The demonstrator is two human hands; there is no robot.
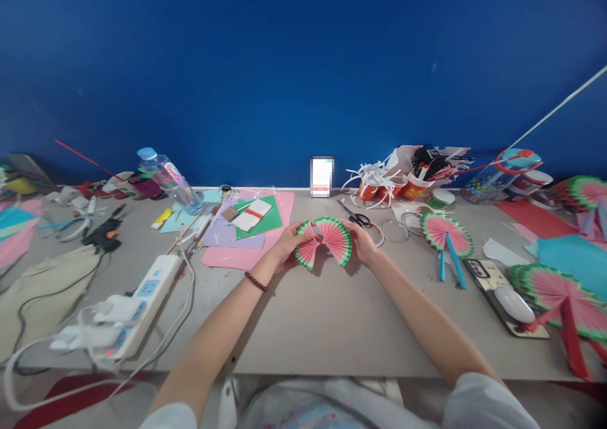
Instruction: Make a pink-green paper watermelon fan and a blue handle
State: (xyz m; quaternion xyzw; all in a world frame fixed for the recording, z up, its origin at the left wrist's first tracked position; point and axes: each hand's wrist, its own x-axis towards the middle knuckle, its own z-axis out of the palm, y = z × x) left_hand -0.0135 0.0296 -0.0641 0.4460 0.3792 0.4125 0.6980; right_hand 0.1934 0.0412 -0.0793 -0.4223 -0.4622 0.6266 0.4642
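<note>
Between my hands, above the grey table, is a pleated paper fan [336,236], pink with a green rim like a watermelon slice. Its folds spread to both sides from a pinched middle, and a gap opens at the bottom. My left hand [289,241] is closed on the fan's left edge, thumb and fingers gripping the pleats. On the opposite edge, my right hand [361,242] grips the green border with fingers curled behind it. Some of the fingertips are hidden by the paper. Black-handled scissors [359,219] lie just beyond my right hand.
Coloured paper sheets [237,239] lie left of my hands. A power strip [149,302] with cables and a glue gun [107,233] sit further left. At right are a finished fan [448,233], a phone [488,283] under a white mouse [513,304], and more fans [564,290]. Paper cups [415,186] stand behind.
</note>
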